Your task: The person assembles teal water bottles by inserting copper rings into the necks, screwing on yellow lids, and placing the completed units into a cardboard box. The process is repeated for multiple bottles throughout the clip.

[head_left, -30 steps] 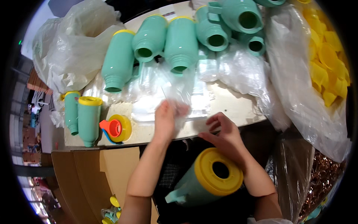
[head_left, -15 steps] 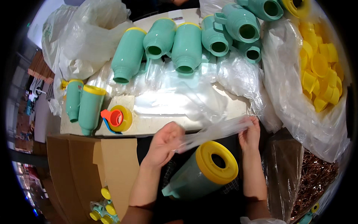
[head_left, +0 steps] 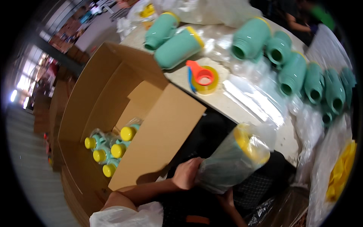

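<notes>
A green thermos shell (head_left: 223, 166) with a yellow base ring (head_left: 247, 142) lies tilted over my lap, inside a clear plastic bag (head_left: 264, 136). The bag reaches past the yellow end. My left hand (head_left: 188, 174) is closed around the narrower, near end of the bagged shell. Below the shell, my right hand (head_left: 227, 197) touches its underside, and the shell covers most of its fingers. Just left of my left hand stands an open cardboard box (head_left: 159, 132), holding several bagged green thermoses with yellow caps (head_left: 118, 150).
On the table (head_left: 293, 142) sit a tape roll (head_left: 208, 86) with an orange-red holder (head_left: 198, 72), flat clear bags (head_left: 255, 102), and several green shells (head_left: 293, 73). Yellow parts (head_left: 342, 170) fill a plastic sack at right. Another person's arm (head_left: 297, 24) shows at the far side.
The view has swung left toward the box. The plastic bag, earlier stretched between my hands above the shell, now encloses it. My left hand has moved to the shell's near end, my right beneath it.
</notes>
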